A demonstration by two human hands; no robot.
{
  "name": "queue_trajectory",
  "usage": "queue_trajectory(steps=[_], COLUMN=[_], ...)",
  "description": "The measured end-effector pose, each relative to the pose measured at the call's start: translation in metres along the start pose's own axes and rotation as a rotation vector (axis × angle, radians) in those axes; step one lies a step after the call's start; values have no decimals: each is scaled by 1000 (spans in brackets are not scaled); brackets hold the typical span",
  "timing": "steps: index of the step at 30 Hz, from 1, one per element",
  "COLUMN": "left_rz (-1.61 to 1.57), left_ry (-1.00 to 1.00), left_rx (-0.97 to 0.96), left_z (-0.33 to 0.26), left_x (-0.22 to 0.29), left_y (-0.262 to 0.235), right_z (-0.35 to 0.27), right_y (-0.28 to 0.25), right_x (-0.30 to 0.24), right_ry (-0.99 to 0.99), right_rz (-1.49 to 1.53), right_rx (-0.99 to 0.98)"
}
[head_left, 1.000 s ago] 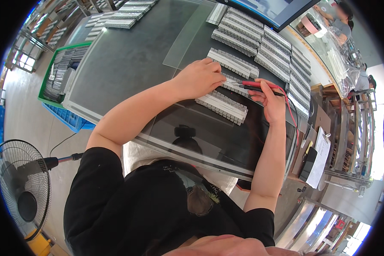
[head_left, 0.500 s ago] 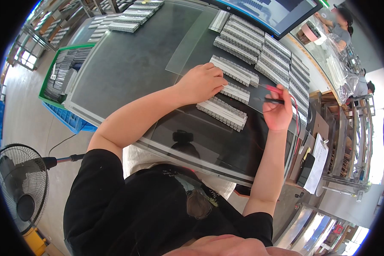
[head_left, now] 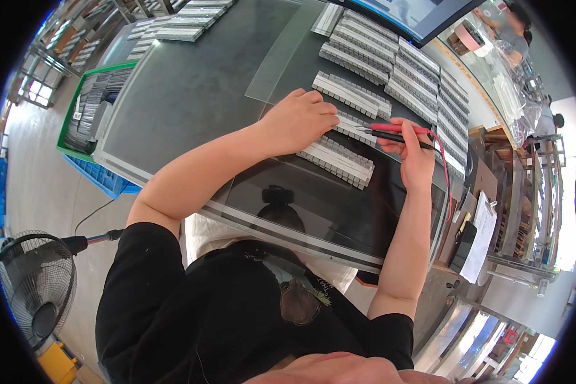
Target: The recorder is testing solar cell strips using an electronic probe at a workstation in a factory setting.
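Note:
My left hand (head_left: 299,123) has its fingers curled at the left end of a narrow grey-and-white segmented strip (head_left: 354,126), partly hidden beneath the fingertips. From the right, my right hand (head_left: 415,160) pinches a red test probe (head_left: 388,128) and a black test probe (head_left: 400,138) side by side. Their thin tips point left over that strip; whether they touch it I cannot tell. A similar near strip (head_left: 339,161) lies closer to me, and a paired far strip (head_left: 351,95) lies beyond. A red lead (head_left: 447,168) trails from the probes.
Rows of similar strips (head_left: 411,80) fill the table's right side below a monitor (head_left: 422,16). A clear sheet (head_left: 276,61) lies on the dark tabletop (head_left: 192,96). At left stand a green crate (head_left: 65,136) and a fan (head_left: 37,275). A person (head_left: 512,35) is at far right.
My right hand has brought both probes left and over the middle strip, their tips now close together. The left hand stays at that strip's end. The view has shifted slightly.

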State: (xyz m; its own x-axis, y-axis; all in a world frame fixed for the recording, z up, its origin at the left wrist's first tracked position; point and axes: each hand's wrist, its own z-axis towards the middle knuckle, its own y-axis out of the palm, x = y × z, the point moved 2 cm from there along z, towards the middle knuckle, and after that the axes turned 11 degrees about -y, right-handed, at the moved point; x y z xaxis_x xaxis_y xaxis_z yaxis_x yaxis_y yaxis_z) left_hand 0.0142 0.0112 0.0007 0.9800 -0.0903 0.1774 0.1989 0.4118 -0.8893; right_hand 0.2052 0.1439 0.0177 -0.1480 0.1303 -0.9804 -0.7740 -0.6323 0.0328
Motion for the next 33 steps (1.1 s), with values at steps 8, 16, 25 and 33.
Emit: queue_trajectory(steps=[8, 16, 25, 33], left_rz=[26, 14, -9, -8], left_ry=[-20, -25, -13, -31], left_rx=[-95, -67, -72, -107], left_z=[1, 1, 1, 3], left_x=[2, 1, 1, 1], left_y=[-1, 1, -1, -1], right_z=[2, 3, 3, 4], right_y=[5, 3, -1, 2], right_x=[9, 10, 15, 14], right_ry=[56, 81, 88, 91], right_rz=[-47, -12, 19, 13], right_rx=[-22, -31, -24, 7])
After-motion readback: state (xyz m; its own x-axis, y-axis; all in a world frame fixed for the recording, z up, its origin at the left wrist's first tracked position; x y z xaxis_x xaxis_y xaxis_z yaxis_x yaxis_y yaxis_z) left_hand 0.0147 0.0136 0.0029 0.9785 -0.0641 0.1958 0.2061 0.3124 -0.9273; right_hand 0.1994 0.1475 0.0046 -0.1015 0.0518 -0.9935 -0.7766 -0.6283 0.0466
